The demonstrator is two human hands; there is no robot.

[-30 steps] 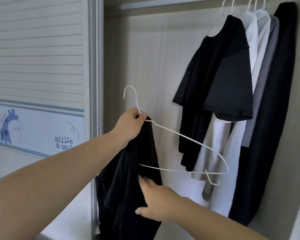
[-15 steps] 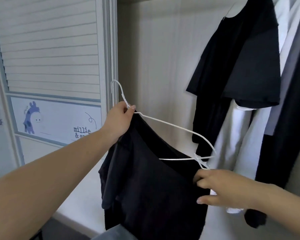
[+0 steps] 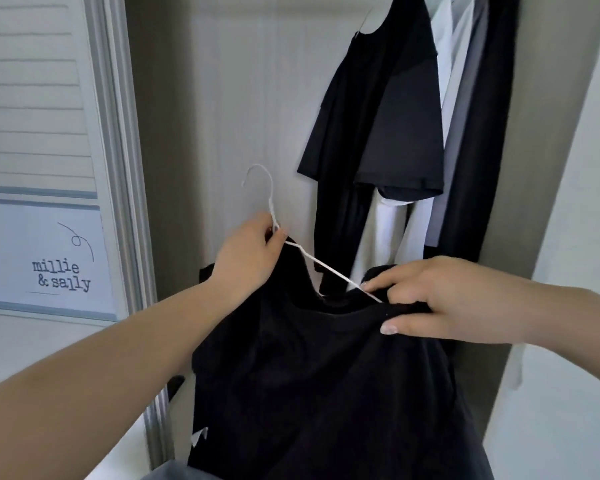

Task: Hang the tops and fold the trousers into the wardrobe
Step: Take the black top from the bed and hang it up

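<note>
**Seating the black top on the hanger**

My left hand (image 3: 248,252) is gripping the white hanger (image 3: 303,252) at its neck; my right hand (image 3: 440,301) is pinching the black top (image 3: 326,393) collar over the hanger's right arm, which is slanting down-right toward those fingers (image 3: 378,284).

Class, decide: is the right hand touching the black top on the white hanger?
Touching. The head view shows the right hand pinching the black top at its collar.
</note>
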